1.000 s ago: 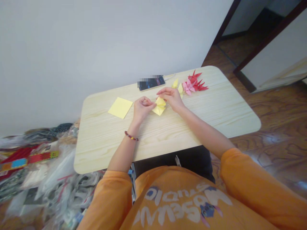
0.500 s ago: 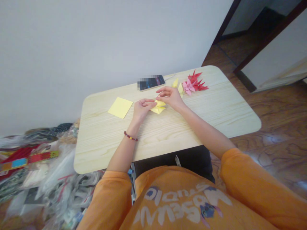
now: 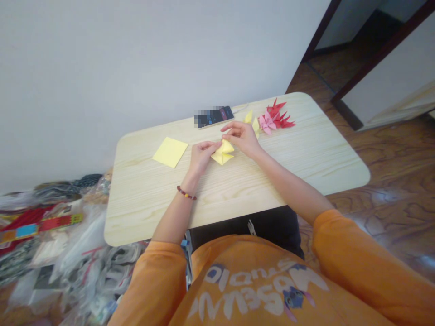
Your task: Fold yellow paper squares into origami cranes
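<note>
Left hand (image 3: 201,156): fingertips pinch the folded yellow paper (image 3: 222,153) at frame centre.
Right hand (image 3: 242,137): fingers pinch its upper edge.
Table (image 3: 306,154): beneath.

Plain white wall (image 3: 136,59) behind light wooden table (image 3: 306,158). Dark glossy wood floor (image 3: 390,149) at right. Dark-framed doorway (image 3: 356,31) upper right. Soft even light.

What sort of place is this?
Likely a room at home, used for paper craft: a small pale wooden table against a plain white wall, red and pink folded paper flowers and a half-folded yellow paper piece, glossy brown wooden floor.
</note>
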`<control>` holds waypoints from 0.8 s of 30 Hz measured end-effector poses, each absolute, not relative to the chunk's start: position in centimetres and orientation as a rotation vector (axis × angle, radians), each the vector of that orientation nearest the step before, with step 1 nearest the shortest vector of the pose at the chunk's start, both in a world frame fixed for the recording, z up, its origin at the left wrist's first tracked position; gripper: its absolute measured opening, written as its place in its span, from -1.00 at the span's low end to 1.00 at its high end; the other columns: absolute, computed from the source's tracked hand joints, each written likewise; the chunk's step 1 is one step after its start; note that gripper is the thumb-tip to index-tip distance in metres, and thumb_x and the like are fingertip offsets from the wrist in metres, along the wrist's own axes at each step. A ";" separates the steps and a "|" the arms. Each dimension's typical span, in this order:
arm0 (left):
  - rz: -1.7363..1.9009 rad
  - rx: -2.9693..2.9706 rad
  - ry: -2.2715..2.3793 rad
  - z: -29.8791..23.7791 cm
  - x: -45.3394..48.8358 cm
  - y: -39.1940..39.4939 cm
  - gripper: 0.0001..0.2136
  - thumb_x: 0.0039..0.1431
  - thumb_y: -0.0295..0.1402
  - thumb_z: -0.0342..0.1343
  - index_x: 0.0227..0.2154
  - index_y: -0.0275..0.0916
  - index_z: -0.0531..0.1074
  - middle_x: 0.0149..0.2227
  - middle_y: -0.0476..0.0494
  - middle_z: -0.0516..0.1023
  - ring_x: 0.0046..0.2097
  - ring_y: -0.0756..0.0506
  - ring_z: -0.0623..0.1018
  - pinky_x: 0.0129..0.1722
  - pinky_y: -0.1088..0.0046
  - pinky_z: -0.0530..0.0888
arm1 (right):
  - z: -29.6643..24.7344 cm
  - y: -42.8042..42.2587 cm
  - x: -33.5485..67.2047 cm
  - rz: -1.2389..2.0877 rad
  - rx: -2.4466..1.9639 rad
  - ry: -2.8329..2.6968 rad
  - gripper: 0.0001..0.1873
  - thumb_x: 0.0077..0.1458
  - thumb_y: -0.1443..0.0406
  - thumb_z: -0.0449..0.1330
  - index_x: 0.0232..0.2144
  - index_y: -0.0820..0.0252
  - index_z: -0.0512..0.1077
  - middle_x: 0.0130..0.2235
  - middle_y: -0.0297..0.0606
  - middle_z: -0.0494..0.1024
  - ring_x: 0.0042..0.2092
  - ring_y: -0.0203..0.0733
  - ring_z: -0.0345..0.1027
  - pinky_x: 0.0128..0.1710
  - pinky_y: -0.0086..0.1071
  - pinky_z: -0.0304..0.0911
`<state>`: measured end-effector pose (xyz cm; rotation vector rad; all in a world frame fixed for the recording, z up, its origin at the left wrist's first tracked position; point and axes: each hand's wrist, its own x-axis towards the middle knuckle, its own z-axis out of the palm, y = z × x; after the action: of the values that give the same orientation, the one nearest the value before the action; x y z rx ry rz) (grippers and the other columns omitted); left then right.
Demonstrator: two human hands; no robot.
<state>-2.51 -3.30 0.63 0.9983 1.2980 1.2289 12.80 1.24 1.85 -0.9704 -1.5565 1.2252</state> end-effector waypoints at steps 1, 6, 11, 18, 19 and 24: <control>1.234 0.996 1.300 0.6 -2.5 -3.3 -0.72 -0.27 -0.17 0.37 -0.56 -0.29 0.55 -0.52 -0.07 0.57 -0.49 0.03 0.44 -0.45 0.52 0.34 | 1.9 1.2 12.7 1.226 -0.976 -1.553 -0.79 -0.10 0.29 0.27 -0.33 0.20 0.42 -0.52 -0.37 0.46 -0.47 -0.33 0.28 -0.45 -0.43 0.16; 1.231 1.005 1.294 0.7 -2.5 -3.2 -0.74 -0.29 -0.20 0.39 -0.54 -0.28 0.56 -0.49 -0.09 0.58 -0.49 0.02 0.46 -0.45 0.50 0.35 | 2.0 0.8 12.4 1.230 -1.014 -1.508 -0.76 -0.13 0.30 0.29 -0.32 0.17 0.41 -0.52 -0.37 0.45 -0.45 -0.31 0.30 -0.42 -0.42 0.17; 1.213 0.992 1.270 0.6 -2.5 -3.2 -0.74 -0.29 -0.22 0.39 -0.55 -0.29 0.55 -0.50 -0.08 0.57 -0.47 0.01 0.49 -0.40 0.47 0.41 | 1.9 0.9 12.5 1.258 -1.040 -1.427 -0.70 -0.14 0.28 0.28 -0.28 0.12 0.36 -0.47 -0.39 0.45 -0.42 -0.32 0.31 -0.43 -0.45 0.17; 1.168 0.936 1.226 0.3 -2.8 -3.0 -0.72 -0.36 -0.32 0.40 -0.48 -0.28 0.57 -0.46 -0.10 0.61 -0.42 -0.02 0.53 -0.33 0.45 0.46 | 1.6 1.2 12.8 1.187 -1.068 -1.401 -0.71 -0.12 0.28 0.30 -0.28 0.14 0.37 -0.47 -0.38 0.47 -0.41 -0.30 0.36 -0.41 -0.44 0.23; 1.161 0.933 1.214 0.2 -2.9 -3.0 -0.71 -0.36 -0.33 0.40 -0.45 -0.28 0.57 -0.45 -0.10 0.62 -0.41 -0.02 0.54 -0.31 0.44 0.47 | 1.6 1.3 12.8 1.190 -1.056 -1.409 -0.71 -0.12 0.28 0.30 -0.28 0.14 0.38 -0.47 -0.37 0.47 -0.41 -0.30 0.37 -0.41 -0.43 0.24; 1.236 0.913 1.210 -0.2 -3.2 -2.8 -0.70 -0.32 -0.34 0.37 -0.41 -0.28 0.56 -0.40 -0.12 0.62 -0.37 -0.03 0.56 -0.26 0.44 0.48 | 1.9 1.7 13.0 1.245 -1.025 -1.406 -0.76 -0.08 0.19 0.29 -0.34 0.16 0.42 -0.40 -0.32 0.52 -0.39 -0.33 0.35 -0.45 -0.47 0.22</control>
<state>-3.23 -2.79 -0.17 0.9134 1.2097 1.2363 13.02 1.70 1.95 -1.0246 -1.4058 1.2452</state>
